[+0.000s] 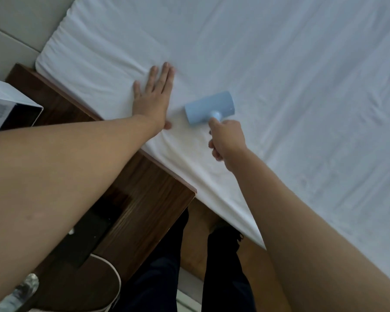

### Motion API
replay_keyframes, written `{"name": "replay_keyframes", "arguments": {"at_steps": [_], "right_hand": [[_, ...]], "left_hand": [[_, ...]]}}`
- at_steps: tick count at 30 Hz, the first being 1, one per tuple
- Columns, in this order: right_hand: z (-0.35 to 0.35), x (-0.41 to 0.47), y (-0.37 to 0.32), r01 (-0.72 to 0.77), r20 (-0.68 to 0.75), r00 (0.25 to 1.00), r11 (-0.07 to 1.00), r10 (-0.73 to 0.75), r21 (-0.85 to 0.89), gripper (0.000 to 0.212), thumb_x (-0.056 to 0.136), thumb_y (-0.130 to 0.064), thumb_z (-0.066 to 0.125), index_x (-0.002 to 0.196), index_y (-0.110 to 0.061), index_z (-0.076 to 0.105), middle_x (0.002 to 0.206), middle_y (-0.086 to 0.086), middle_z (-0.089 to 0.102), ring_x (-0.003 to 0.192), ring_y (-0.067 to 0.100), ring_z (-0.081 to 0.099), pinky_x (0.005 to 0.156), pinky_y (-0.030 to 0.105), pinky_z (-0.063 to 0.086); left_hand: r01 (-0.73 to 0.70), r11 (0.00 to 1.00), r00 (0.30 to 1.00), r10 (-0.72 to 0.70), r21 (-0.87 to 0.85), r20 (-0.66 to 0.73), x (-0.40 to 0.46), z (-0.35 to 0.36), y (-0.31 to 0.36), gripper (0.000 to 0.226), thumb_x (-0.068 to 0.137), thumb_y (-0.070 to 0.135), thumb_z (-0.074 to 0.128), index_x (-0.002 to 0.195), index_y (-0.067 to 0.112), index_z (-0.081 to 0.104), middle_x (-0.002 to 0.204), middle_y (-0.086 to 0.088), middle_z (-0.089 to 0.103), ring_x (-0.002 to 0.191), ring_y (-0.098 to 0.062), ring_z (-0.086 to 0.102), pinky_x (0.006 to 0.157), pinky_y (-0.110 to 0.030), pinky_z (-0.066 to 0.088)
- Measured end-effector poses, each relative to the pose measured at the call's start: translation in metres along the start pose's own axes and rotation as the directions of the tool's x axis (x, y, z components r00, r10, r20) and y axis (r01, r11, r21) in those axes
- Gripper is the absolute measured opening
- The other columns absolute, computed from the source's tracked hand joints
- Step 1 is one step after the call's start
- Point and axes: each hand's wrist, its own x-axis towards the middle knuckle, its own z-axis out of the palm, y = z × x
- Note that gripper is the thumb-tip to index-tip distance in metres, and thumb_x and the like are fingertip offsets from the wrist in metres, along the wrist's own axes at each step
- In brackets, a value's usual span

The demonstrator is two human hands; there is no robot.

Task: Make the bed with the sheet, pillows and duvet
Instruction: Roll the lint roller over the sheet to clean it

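Bedroom, seen from above: a bed with a white sheet [279,64] stretched over the mattress fills the frame from 12 to 4 o'clock. Sheet is mostly flat, light creases near the corner at 10 o'clock. A padded beige headboard [14,25] is seen at 10–11 o'clock. A dark wood nightstand [149,190] sits tight against the bed edge, 7–9 o'clock; a white box [11,104] is on it at 9 o'clock.

Left hand [152,97] is laid flat on the sheet near centre, fingers straight and together, palm down, nothing gripped. Right hand [226,140] is closed around the handle of a light blue lint roller [209,108]; the roller head lies on the sheet just beside the left hand, at its 3 o'clock, apart from it.

Dark trouser legs [225,266] and wooden floor [196,244] are seen at 6 o'clock. No pillows or duvet are visible in frame.
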Motion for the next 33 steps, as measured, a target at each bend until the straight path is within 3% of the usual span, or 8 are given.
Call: {"name": "replay_keyframes", "arguments": {"at_steps": [7,11,15,18,22,25,29,33], "right_hand": [[-0.025,-0.053,0.075,-0.231,0.069,0.972,0.969,0.226,0.084,0.026,0.096,-0.026,0.047,0.095,-0.002,0.057,0.059,0.007,0.045,0.034,0.013,0.028,0.04,0.019,0.021],[-0.032,-0.073,0.117,-0.221,0.033,0.975,0.975,0.22,0.004,0.038,0.097,-0.032,0.048,0.098,0.004,0.059,0.058,0.009,0.047,0.031,0.013,0.032,0.036,0.017,0.025],[-0.036,-0.088,0.153,-0.17,-0.015,0.985,0.984,0.169,-0.054,0.056,0.092,-0.046,0.05,0.098,0.009,0.056,0.061,0.009,0.044,0.046,0.018,0.038,0.046,0.03,0.031],[-0.042,-0.099,0.155,-0.136,-0.03,0.99,0.989,0.135,-0.051,0.056,0.093,-0.048,0.052,0.095,0.007,0.057,0.059,0.008,0.046,0.047,0.018,0.04,0.046,0.031,0.034],[-0.044,-0.096,0.113,0.03,-0.056,0.998,0.993,-0.037,-0.118,0.052,0.092,-0.05,0.052,0.088,0.001,0.061,0.061,0.018,0.056,0.045,0.016,0.047,0.045,0.039,0.042],[-0.039,-0.069,0.052,0.156,-0.024,0.987,0.979,-0.161,-0.132,0.051,0.096,-0.048,0.049,0.09,0.001,0.061,0.067,0.016,0.065,0.041,0.009,0.05,0.041,0.026,0.041],[-0.022,-0.007,-0.036,0.279,0.018,0.958,0.918,-0.286,-0.283,0.053,0.095,-0.048,0.048,0.087,0.001,0.066,0.058,0.009,0.066,0.034,0.013,0.05,0.045,0.025,0.039],[-0.004,0.036,-0.091,0.253,0.128,0.967,0.857,-0.218,-0.449,0.042,0.091,-0.039,0.049,0.088,-0.001,0.066,0.051,0.002,0.062,0.027,0.013,0.045,0.041,0.02,0.036]], "left_hand": [[-0.004,1.0,0.999,0.004,0.017,0.035,-0.001,-0.004,0.002,0.139,0.071,0.034,0.086,0.152,0.019,-0.026,0.159,0.005,-0.032,0.15,-0.022,-0.021,0.12,-0.057,0.006],[0.014,0.999,1.0,-0.015,0.038,0.024,-0.002,-0.003,0.005,0.14,0.071,0.034,0.086,0.152,0.018,-0.027,0.159,0.004,-0.033,0.15,-0.023,-0.021,0.119,-0.057,0.006],[0.035,0.996,0.999,-0.035,0.082,-0.009,-0.003,-0.003,0.008,0.139,0.072,0.037,0.085,0.152,0.016,-0.026,0.16,0.002,-0.031,0.15,-0.024,-0.019,0.119,-0.057,0.009],[0.077,0.993,0.997,-0.074,0.089,-0.038,-0.006,0.002,0.008,0.136,0.074,0.039,0.083,0.152,0.018,-0.026,0.161,-0.004,-0.03,0.15,-0.029,-0.018,0.119,-0.059,0.011],[0.285,0.959,0.958,-0.285,0.007,-0.021,-0.014,0.006,0.013,0.139,0.07,0.049,0.083,0.152,0.018,-0.025,0.159,-0.019,-0.025,0.147,-0.047,-0.011,0.115,-0.065,0.019],[0.385,0.918,0.922,-0.386,-0.094,0.015,-0.01,0.002,0.01,0.147,0.063,0.053,0.086,0.152,0.014,-0.024,0.159,-0.024,-0.024,0.146,-0.051,-0.01,0.116,-0.064,0.017],[0.41,0.892,0.91,-0.413,-0.192,0.026,-0.003,0.003,0.004,0.152,0.058,0.047,0.091,0.152,0.011,-0.024,0.159,-0.021,-0.025,0.147,-0.047,-0.013,0.118,-0.061,0.015],[0.38,0.899,0.921,-0.389,-0.217,0.001,-0.002,0.012,0.0,0.152,0.057,0.049,0.09,0.153,0.01,-0.022,0.16,-0.022,-0.023,0.147,-0.047,-0.013,0.118,-0.062,0.014]]}}
